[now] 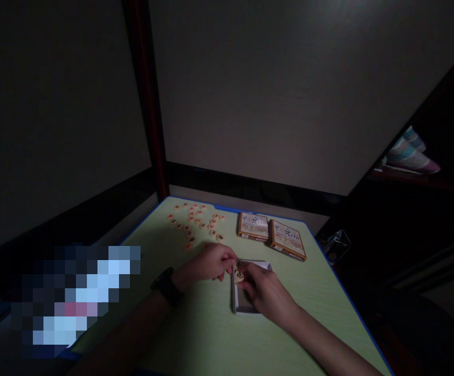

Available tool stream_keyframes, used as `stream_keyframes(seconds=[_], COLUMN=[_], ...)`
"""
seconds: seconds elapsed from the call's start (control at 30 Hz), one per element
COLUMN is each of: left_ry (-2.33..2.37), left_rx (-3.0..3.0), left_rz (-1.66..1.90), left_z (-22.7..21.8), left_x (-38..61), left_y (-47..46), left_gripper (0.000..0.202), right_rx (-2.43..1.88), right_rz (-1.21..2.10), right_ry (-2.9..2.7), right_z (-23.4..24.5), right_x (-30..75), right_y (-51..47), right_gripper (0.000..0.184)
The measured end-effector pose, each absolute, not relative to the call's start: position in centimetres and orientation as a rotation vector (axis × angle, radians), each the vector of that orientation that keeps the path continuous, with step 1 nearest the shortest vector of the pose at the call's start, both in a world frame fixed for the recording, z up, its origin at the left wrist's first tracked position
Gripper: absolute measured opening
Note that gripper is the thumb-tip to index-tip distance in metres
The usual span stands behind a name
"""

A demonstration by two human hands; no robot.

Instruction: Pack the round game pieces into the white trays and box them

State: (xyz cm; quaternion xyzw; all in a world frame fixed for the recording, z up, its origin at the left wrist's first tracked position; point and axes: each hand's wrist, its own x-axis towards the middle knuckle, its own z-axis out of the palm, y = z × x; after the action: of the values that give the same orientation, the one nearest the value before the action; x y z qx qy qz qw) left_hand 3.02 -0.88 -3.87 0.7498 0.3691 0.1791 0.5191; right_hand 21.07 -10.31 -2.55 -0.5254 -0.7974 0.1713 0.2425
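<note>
My right hand point(266, 291) reaches over a shallow white-edged box tray point(234, 300), its thumb and fingers closed on a round wooden xiangqi piece point(239, 276) with a black character. Close by on the left, my left hand point(214, 260), with a dark watch point(167, 286) on its wrist, has its fingers pinched together at the tray's upper left corner. Whatever those fingertips hold is too small and dim to make out. Part of the tray's brownish inside shows below my right hand. Beyond my left hand, several xiangqi pieces point(191, 215) with red or black characters lie scattered on the table.
Two flat boxes point(253, 224) point(288, 238) with black calligraphy lie at the back right of the light green table point(207, 334), which has a blue edge. Walls point(250, 94) stand behind. A blurred-out area point(82, 297) covers the left side. Striped shoe-like items point(409, 151) sit on a shelf at right.
</note>
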Motion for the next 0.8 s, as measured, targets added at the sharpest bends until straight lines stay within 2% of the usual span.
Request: stream_keyframes(seconds=[0.63,0.8], left_ry=[0.894,1.092], left_rx=[1.839,1.848], left_rz=[0.489,0.778], left_z=[-3.2,-1.4], left_x=[2.7,2.3], left_y=[-0.8,-0.1], left_gripper=[0.027,0.027], right_rx=[-1.479,-1.46], right_rz=[0.526,0.488], right_ry=[-2.148,-2.133], right_z=[-2.6,-2.0], right_x=[20.9,21.4], right_y=[-10.8,-10.8], right_gripper=[0.025,0.023])
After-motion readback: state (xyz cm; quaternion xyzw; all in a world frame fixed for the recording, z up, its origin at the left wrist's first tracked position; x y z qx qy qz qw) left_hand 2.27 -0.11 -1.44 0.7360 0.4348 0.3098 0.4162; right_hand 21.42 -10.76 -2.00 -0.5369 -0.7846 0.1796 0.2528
